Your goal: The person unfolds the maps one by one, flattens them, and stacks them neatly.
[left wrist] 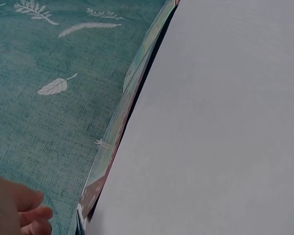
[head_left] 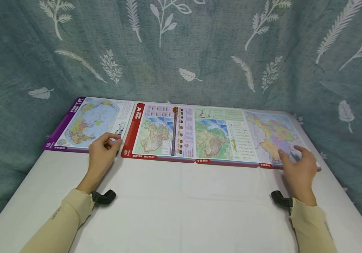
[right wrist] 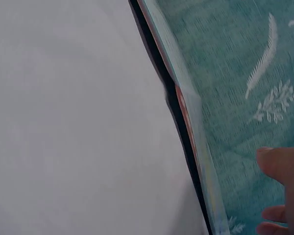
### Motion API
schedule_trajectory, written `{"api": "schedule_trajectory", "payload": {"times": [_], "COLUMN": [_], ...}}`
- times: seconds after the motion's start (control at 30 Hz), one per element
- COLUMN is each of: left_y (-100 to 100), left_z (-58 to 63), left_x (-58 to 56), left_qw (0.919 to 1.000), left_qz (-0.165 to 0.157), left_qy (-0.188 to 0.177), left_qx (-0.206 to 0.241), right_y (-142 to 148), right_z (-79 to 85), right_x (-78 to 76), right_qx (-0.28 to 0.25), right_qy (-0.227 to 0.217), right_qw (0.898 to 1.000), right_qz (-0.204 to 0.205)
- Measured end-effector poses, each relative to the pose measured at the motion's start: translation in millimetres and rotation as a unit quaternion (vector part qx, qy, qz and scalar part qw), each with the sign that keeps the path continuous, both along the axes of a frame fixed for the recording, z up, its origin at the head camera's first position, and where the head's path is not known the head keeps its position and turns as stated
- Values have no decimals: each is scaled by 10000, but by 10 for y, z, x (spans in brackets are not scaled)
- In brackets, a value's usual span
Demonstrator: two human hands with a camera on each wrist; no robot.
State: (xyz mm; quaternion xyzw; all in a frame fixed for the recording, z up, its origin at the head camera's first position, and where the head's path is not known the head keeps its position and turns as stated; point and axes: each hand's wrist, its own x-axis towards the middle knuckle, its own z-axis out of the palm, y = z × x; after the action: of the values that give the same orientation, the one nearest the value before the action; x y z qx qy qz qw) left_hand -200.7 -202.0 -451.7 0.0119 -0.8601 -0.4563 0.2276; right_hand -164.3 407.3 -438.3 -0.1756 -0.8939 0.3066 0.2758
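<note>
A long map sheet (head_left: 212,137) in three panels lies across the white table, with a red band at its left end and red labels along its near edge. To its left is a purple-edged world map (head_left: 98,119). My left hand (head_left: 103,153) is over the near right corner of the world map, fingers loosely bent and thumb near the index finger; nothing shows between them. Above the rightmost panel is my right hand (head_left: 301,170), thumb and index finger spread apart. Whether either hand touches the maps, I cannot tell. Both wrist views show the long sheet edge-on.
A white cloth-like surface (head_left: 181,211) covers the table in front of the maps. Behind and at both sides hangs a green curtain (head_left: 181,52) with white leaf prints. Each wrist carries a black camera mount (head_left: 105,197) at the beige sleeve's cuff.
</note>
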Motion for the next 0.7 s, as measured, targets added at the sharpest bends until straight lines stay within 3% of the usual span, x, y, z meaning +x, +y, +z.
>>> {"api": "schedule_trajectory", "payload": {"times": [0.2, 0.43, 0.7], "left_y": [-51, -98, -112], "left_z": [2, 26, 21], "left_x": [-18, -7, -38], "left_qw": [10000, 9995, 9997], "left_qz": [22, 192, 215], "left_qy": [4, -131, -19], "left_qx": [-83, -213, -77], "right_y": [-221, -510, -781], "right_z": [-22, -70, -63], "right_x": [-35, -79, -121], "right_qx": [134, 65, 91], "right_qy": [144, 176, 168], "right_qw": [9988, 9973, 9957], "right_qz": [441, 710, 909]}}
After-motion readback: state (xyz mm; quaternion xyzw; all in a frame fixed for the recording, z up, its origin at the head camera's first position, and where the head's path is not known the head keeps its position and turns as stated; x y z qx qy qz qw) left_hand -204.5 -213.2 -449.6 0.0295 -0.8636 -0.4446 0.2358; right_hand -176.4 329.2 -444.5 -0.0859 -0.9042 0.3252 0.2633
